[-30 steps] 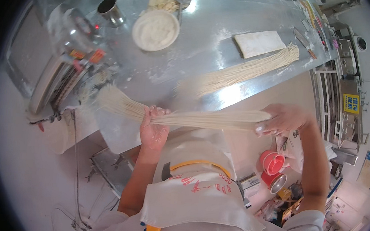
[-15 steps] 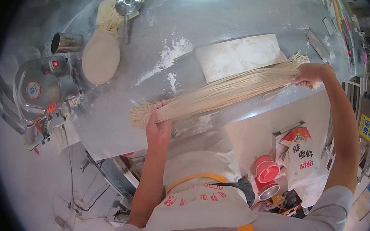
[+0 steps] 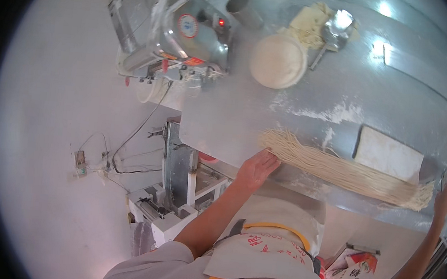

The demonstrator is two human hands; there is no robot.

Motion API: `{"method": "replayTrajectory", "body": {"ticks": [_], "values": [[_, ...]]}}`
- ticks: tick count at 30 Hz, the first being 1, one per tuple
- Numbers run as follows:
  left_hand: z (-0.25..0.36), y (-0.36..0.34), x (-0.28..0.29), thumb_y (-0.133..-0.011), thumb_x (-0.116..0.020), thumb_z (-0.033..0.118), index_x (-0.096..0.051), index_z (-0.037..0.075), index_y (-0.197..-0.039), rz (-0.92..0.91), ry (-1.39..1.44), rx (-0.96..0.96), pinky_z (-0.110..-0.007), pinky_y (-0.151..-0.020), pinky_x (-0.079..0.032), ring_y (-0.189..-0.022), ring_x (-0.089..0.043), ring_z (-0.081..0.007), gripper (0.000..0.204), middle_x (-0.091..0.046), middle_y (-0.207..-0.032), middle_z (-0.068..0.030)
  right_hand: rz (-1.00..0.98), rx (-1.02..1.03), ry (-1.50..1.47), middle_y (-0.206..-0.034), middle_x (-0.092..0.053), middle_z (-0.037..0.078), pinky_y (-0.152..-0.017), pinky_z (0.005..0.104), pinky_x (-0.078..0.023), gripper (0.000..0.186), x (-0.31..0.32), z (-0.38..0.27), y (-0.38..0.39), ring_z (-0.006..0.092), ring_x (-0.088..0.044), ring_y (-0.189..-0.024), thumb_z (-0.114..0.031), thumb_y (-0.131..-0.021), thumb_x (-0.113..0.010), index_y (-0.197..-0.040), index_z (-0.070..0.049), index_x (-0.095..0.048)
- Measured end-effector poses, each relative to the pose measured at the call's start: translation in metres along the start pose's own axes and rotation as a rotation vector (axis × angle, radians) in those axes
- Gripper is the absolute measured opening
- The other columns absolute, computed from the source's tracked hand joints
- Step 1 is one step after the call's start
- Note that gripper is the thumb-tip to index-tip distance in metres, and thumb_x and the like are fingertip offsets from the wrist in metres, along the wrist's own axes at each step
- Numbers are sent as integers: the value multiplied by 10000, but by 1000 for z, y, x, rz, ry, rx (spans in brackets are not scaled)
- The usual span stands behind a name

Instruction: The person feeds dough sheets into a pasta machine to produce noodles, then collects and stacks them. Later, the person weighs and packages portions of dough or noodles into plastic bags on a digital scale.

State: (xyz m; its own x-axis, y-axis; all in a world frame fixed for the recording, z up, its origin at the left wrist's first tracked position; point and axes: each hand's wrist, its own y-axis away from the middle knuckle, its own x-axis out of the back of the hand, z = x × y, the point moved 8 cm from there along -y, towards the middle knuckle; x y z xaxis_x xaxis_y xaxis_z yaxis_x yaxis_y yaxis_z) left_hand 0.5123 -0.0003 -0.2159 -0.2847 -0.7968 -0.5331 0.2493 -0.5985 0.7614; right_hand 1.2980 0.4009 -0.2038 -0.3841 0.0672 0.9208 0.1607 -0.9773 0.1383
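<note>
A long bundle of pale noodles point(image 3: 343, 171) lies spread along the front of the flour-dusted steel table point(image 3: 220, 112). My left hand point(image 3: 261, 164) rests at the bundle's left end, fingers extended and touching the edge of the strands. At the far right my right hand point(image 3: 443, 196) is closed on the handle of a flat metal blade point(image 3: 446, 177), just past the bundle's end. Behind the noodles sits a floured rectangular slab of dough point(image 3: 387, 154).
A steel machine point(image 3: 190, 30) stands at the table's left end beside a metal cup point(image 3: 242, 11). A round floury container point(image 3: 275, 59), dough pieces point(image 3: 305, 22) and a metal scoop point(image 3: 337, 30) are behind. Below are cables point(image 3: 120, 170) and a printed sack point(image 3: 352, 273).
The noodles, earlier held up in both hands, now lie on the table. My left hand has loosened; my right hand has moved from the bundle to the blade. The view has swung leftward.
</note>
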Motion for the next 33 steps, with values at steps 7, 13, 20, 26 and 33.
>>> {"method": "replayTrajectory", "body": {"ticks": [7,13,20,26,33], "values": [[85,17,103,-1071,-593,178,-640,6,-1256,85,-295,35,-416,-1029,-544,-1176,-669,-273,257,-697,-1225,-128,-151,402,-1695,-1405,-633,142,-1123,416,-489,435,319,-514,76,283,-618,-1291,-230,-1107,-431,-1386,40,-626],[157,44,152,-1045,-648,195,-670,6,-1206,88,-449,94,-393,-939,-580,-1027,-720,-248,250,-725,-1119,-111,-490,420,-2233,-1569,-524,165,-1233,427,-358,695,427,-864,-32,298,-466,-1479,-488,-1123,-456,-1565,47,-428],[215,90,305,-1035,-661,199,-659,-16,-1243,299,-323,22,-373,-919,-590,-1023,-723,-244,299,-722,-1121,-133,-631,102,-2203,-1464,-587,61,-1039,414,-492,642,422,-990,-115,230,-592,-1261,-616,-1081,-460,-1521,-157,-552],[218,91,340,-1023,-684,203,-692,13,-1163,327,-383,108,-363,-891,-598,-992,-731,-230,236,-740,-1072,-110,-579,425,-2256,-1288,-666,50,-877,413,-574,594,438,-1006,-122,219,-654,-1144,-567,-1089,-482,-1459,-112,-575],[236,60,227,-1036,-666,198,-681,10,-1162,64,-854,167,-341,-855,-568,-942,-698,-186,226,-724,-1047,-96,-280,284,-1921,-1344,-647,112,-1018,419,-488,550,431,-909,-54,254,-613,-1235,-471,-1106,-482,-1468,-64,-552]]}}
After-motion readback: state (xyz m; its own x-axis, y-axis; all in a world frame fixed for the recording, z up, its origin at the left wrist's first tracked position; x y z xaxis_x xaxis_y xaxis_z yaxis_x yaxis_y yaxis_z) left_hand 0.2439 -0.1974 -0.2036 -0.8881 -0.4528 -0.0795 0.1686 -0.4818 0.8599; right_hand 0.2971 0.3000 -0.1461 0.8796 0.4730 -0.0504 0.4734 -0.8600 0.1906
